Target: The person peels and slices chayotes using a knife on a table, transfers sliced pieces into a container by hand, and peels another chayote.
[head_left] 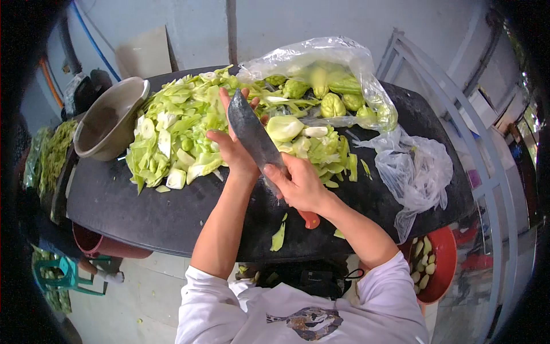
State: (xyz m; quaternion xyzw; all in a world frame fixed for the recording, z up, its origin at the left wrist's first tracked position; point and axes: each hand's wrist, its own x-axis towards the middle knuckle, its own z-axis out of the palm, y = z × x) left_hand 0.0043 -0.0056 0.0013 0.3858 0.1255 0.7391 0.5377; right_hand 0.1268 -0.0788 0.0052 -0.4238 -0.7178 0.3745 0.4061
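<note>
My right hand (303, 184) is closed round a large kitchen knife (252, 129), near where its broad dark blade meets the red handle. The blade tilts up and to the left. Behind the blade is my left hand (236, 153), fingers spread and palm up; the knife partly hides it, and I cannot tell whether they touch. Beyond both hands lies a wide heap of pale green peelings (177, 129). A peeled chayote (283, 128) rests on the peelings just past the knife. Whole green chayotes (332, 105) sit in a clear plastic bag (321, 51) at the back.
A dark table (137, 212) carries all this. A grey-brown basin (109, 123) tilts at its left edge, and a crumpled plastic bag (415, 169) lies at the right. Below right, a red tub (444, 269) holds pale pieces. A metal railing (487, 183) stands right; a green stool (66, 272) is lower left.
</note>
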